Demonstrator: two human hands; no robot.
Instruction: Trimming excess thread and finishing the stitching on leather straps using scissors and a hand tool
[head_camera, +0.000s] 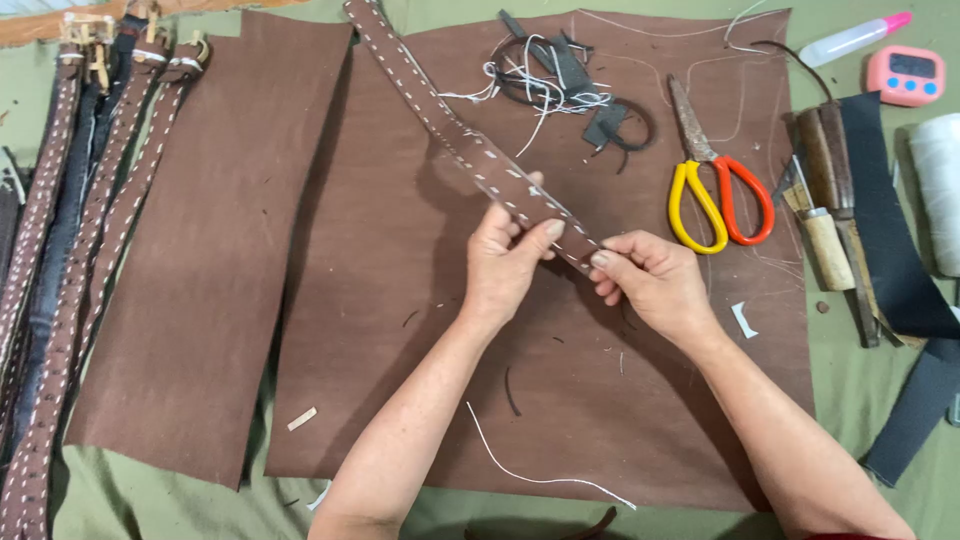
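Above large brown leather sheet (420, 330): stitched brown strap (470, 140) held aslant, near end pinched by both hands. Left hand (505, 262) grip clamped on strap; right hand (655, 280) grip clamped on strap tip. Right of hands: yellow-and-orange scissors (715, 190). Far left: finished belts (70, 250).

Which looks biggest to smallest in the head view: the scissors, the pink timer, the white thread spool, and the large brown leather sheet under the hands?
1. Large brown leather sheet, by far.
2. Scissors.
3. White thread spool; the frame edge cuts it off, so its place against the scissors is unsure.
4. Pink timer, smallest.
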